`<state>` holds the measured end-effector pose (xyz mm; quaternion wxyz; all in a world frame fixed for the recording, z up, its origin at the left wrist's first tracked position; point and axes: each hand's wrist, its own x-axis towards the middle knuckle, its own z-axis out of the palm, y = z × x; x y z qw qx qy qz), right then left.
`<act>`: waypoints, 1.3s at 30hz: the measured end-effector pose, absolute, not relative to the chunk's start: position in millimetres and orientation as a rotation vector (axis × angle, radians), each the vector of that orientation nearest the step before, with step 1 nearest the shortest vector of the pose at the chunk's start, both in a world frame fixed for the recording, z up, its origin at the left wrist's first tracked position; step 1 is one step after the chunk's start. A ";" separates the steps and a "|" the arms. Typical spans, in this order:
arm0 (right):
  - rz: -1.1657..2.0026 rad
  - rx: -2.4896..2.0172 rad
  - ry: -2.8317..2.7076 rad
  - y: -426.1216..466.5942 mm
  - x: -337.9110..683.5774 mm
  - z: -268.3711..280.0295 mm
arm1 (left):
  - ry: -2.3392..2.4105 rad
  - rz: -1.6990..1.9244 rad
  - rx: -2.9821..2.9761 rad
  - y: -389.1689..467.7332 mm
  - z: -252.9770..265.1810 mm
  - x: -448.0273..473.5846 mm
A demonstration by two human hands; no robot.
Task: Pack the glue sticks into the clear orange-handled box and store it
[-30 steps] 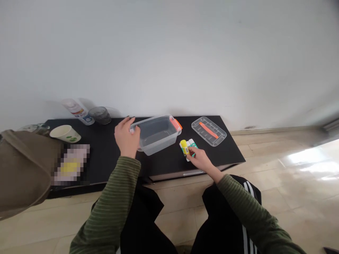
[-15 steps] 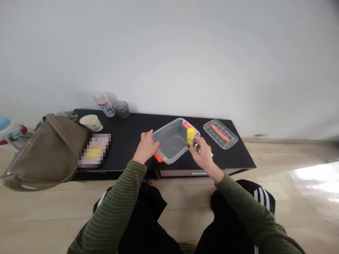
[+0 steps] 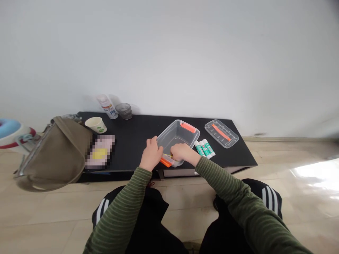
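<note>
A clear plastic box (image 3: 169, 135) with orange latches stands without its lid on the black cabinet. My left hand (image 3: 151, 153) is closed on its near left rim. My right hand (image 3: 181, 152) reaches down inside the box, its fingers closed around a yellow glue stick (image 3: 167, 156). Most of that stick is hidden by the fingers and the near wall. Just right of the box lie three white and green glue sticks (image 3: 204, 148), side by side. Farther right rests the clear lid (image 3: 230, 141) with its orange handle (image 3: 221, 132).
On the left end of the cabinet (image 3: 137, 134) are a brown bag (image 3: 63, 155), a paper cup (image 3: 96, 125), a spray can (image 3: 108, 107), a dark glass (image 3: 124, 111) and a blurred-out flat item (image 3: 100, 153). A white wall (image 3: 169, 63) rises behind.
My right hand has carried the yellow glue stick left and down into the box. The three white and green sticks have come into view. My left hand still grips the rim.
</note>
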<state>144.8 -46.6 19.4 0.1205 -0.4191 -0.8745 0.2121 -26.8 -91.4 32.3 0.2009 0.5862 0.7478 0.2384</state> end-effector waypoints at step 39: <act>0.287 -1.758 -1.747 -30.7 283.8 -4.0 | 1.949 0.811 1.664 -81.1 20.7 -33.3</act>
